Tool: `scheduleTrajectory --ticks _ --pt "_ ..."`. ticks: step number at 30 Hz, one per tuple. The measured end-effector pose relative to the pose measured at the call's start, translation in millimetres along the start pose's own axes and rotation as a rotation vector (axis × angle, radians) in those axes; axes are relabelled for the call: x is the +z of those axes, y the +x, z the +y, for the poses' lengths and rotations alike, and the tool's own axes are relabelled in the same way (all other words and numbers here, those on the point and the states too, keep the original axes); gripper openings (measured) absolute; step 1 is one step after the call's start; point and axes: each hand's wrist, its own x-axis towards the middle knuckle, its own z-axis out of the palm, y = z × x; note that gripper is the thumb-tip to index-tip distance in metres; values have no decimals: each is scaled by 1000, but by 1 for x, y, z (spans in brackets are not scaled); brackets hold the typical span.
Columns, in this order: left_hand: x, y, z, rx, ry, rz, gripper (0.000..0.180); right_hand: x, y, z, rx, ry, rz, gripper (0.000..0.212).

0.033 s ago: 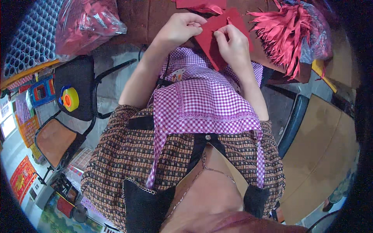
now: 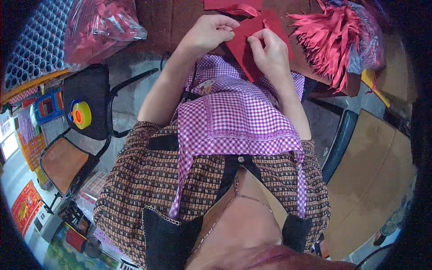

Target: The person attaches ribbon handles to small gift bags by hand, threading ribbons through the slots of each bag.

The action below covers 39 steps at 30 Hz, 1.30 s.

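- Both hands pinch a red paper piece (image 2: 245, 42) at chest height, over the brown surface (image 2: 171, 22): left hand (image 2: 208, 33) w/ fingers (image 2: 227, 28) curled shut on its upper-left edge, right hand (image 2: 268, 50) w/ thumb and forefinger nipped on a small fold near the sheet's middle.
- Red paper piece, by the look of it: thin, light, semi-stiff card; likely creases for good if bent, tears at the edge if tugged. Best held at the rim or along a fold w/ fingertips, as here; a flat palm would crumple it.
- Just above the red paper piece: another red sheet w/ a glossy ribbon loop (image 2: 236, 6), lying on the surface.
- Right of the red paper piece: a heap of red ribbon strips (image 2: 335, 40) spilling from a clear bag, soft and limp.
- Left of it, well apart: clear plastic bag of red scraps (image 2: 96, 27); beyond that, a rack of blue tubes (image 2: 33, 45).
- Below-left: black chair (image 2: 87, 101) carrying a yellow-and-orange tape roll (image 2: 82, 115); 2nd chair w/ orange seat (image 2: 60, 164) nearer the floor.
- Below-right: tan board (image 2: 373, 180). Room is crowded, workshop-like; red printed sheets (image 2: 24, 209) on the floor.
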Motion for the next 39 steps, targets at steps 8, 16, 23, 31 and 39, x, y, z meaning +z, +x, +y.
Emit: scheduleTrajectory --ticks 8,16,23,31,39 --pt "2 -2 6 -13 51 33 29 2 -1 -5 8 34 -7 15" --pt "3 -2 12 9 50 -18 28 7 1 -6 -29 -23 31 15" --pt "10 -5 16 31 282 64 26 11 -1 -10 -213 -262 78 14" --pt "18 -10 17 124 443 148 25 15 -5 -15 -268 -406 82 14" --pt "30 -17 26 363 583 261 22 15 -8 -10 21 26 153 14"
